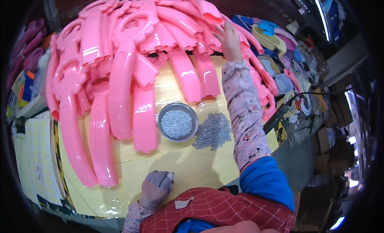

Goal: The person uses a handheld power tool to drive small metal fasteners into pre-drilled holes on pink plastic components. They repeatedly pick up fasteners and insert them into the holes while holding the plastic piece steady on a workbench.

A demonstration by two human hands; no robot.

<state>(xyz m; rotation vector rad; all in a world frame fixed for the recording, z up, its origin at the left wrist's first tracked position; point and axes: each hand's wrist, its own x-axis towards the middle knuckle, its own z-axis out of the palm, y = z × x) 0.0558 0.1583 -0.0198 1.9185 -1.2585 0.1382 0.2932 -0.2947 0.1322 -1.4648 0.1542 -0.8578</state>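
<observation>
Right hand (231, 44), fingers spread, beside pink pieces (178, 20); left hand (155, 189), fingers curled, near yellow tabletop (186, 163).

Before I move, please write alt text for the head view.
A person's open right grip reaches toward heaped curved pink pieces on a yellow table; the left grip is curled in the foreground. Between them sit a bowl and pile of silvery bits.
</observation>
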